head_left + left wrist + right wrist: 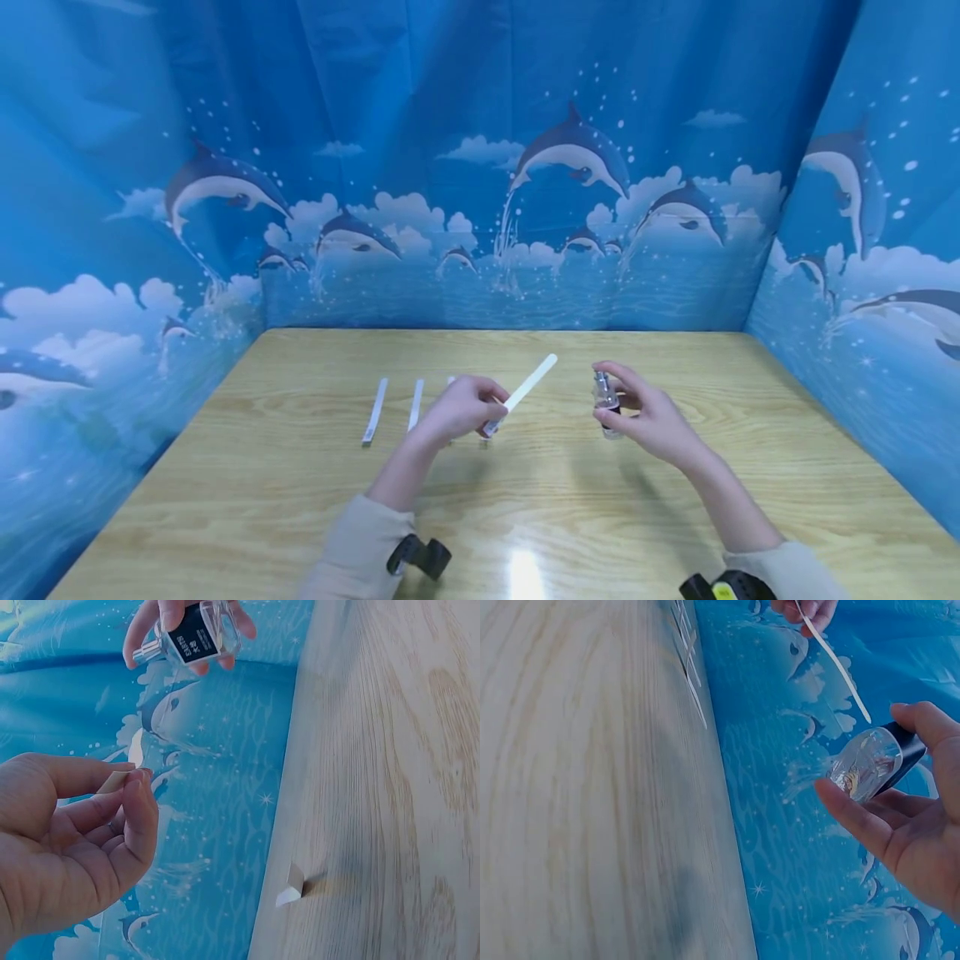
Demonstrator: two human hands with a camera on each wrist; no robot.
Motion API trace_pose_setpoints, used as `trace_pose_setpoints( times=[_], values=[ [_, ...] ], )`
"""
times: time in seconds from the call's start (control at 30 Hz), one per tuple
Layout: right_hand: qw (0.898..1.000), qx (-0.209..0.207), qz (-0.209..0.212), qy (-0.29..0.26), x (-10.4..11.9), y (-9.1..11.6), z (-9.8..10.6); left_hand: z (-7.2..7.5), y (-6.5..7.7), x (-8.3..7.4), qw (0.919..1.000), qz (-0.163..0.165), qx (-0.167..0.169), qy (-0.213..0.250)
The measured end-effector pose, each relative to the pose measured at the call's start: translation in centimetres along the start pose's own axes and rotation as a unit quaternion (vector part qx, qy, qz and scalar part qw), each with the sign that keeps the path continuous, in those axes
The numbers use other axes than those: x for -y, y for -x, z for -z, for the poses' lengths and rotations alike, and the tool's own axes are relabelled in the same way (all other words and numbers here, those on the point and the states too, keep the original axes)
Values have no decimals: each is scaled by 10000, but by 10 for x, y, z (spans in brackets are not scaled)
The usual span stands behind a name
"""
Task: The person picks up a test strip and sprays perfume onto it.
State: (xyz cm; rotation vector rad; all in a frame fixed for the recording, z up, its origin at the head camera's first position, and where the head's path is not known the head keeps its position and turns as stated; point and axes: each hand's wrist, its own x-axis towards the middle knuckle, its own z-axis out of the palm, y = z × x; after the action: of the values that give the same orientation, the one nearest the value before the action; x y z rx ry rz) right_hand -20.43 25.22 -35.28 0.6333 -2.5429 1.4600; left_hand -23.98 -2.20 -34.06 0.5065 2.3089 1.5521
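Observation:
My left hand pinches a white paper test strip near its lower end, between thumb and fingertips. The strip slants up and right toward a small clear glass perfume bottle. That bottle is gripped upright above the table by my right hand, index finger at the silver spray top and thumb lower on the glass. In the left wrist view a black label shows on the bottle. The right wrist view shows the strip's free tip close to the bottle but apart from it.
Several more white strips lie on the wooden table, including a left strip and a second strip; others are partly hidden behind my left hand. A blue dolphin-print curtain surrounds the table's back and sides.

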Motion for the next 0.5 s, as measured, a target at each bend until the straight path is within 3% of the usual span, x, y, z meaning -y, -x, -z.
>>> trace_pose_setpoints(
  times=[0.5],
  values=[
    [9987,-341,35,376,5,0,-12,-8,0,-4,9999,-113,-37,-77]
  ],
)
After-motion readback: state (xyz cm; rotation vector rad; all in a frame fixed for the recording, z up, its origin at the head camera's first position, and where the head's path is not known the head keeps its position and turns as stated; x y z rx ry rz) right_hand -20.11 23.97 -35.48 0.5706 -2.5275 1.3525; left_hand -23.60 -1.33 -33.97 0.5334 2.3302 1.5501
